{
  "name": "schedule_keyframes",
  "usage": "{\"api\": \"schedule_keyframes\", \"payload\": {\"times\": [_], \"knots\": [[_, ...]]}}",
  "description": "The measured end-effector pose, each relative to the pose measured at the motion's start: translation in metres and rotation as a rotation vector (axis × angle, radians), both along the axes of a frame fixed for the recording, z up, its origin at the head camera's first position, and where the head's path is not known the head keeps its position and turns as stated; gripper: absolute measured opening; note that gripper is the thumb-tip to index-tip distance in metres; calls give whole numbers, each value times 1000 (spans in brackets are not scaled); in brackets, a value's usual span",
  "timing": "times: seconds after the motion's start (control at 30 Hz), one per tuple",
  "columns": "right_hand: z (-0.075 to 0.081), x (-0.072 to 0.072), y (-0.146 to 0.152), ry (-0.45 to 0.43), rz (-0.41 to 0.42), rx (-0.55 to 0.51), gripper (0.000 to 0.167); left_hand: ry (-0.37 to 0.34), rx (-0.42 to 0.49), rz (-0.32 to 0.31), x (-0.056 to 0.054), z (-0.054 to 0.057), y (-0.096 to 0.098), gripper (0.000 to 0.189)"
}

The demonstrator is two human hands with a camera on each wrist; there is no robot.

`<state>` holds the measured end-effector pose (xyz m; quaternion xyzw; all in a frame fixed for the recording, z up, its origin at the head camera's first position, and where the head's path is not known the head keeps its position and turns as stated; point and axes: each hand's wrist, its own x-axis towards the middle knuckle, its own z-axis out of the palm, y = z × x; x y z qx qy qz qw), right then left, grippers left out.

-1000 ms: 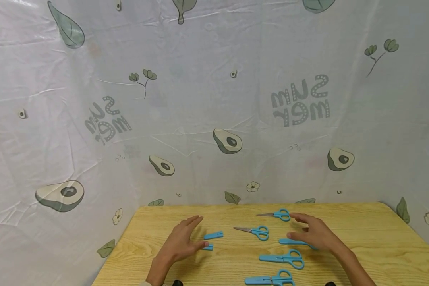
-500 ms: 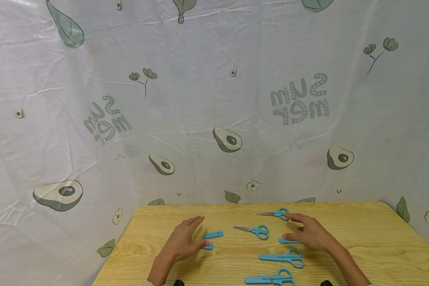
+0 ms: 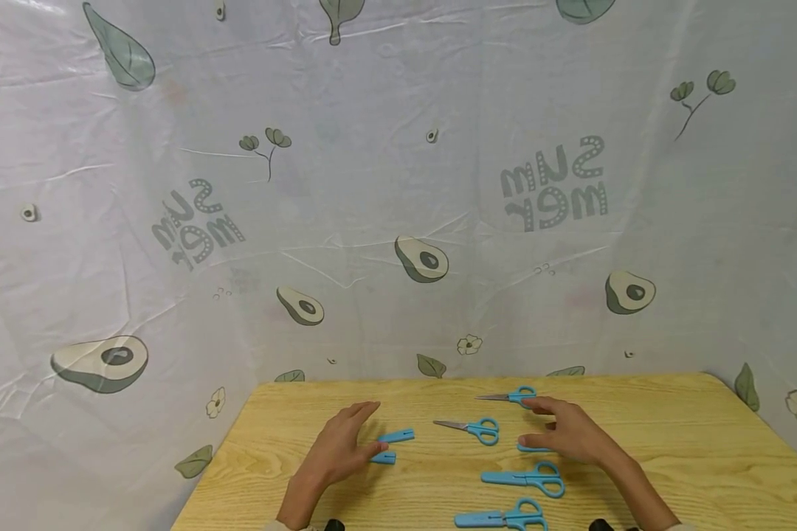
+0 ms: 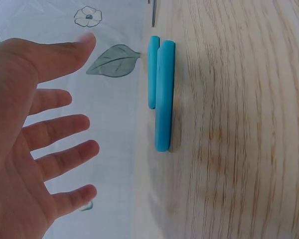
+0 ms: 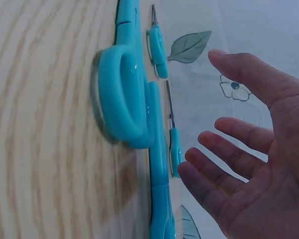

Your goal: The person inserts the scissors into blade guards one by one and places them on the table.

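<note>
My left hand hovers at the left with fingers spread, holding nothing. Two blue scissor covers lie beside its thumb, which overlaps the nearer one in the head view; the left wrist view shows both covers lying apart from the fingers. On the right, my right hand is held over the table with loosely bent fingers and nothing in its grasp. Beneath it, a covered pair of scissors is partly hidden. Just past its fingertips lie bare-bladed scissors, and a second bare pair lies between the hands.
Nearer the front of the wooden table lie two more pairs of blue scissors in their covers, one pair behind the other pair. A pale sheet printed with avocados and leaves hangs behind the table and along its sides.
My right hand has shifted slightly left, now hiding more of the covered scissors beneath it. My left hand has stayed almost still, and the scissors and covers lie where they were.
</note>
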<state>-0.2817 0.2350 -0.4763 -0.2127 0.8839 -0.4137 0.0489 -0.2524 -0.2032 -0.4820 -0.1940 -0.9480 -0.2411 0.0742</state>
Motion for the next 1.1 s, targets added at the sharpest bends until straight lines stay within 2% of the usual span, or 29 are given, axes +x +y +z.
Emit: {"api": "schedule_keyframes", "payload": {"times": [0.43, 0.67, 0.93, 1.1], "knots": [[4, -2, -14, 2, 42, -7, 71, 12, -23, 8, 7, -2, 4, 67], [2, -5, -22, 7, 86, -16, 68, 5, -1, 27, 5, -1, 9, 63], [1, -5, -25, 0, 101, -29, 70, -14, 19, 35, 6, -3, 16, 62], [-1, -5, -26, 1, 133, -30, 72, 1, 17, 37, 5, -5, 19, 60]]}}
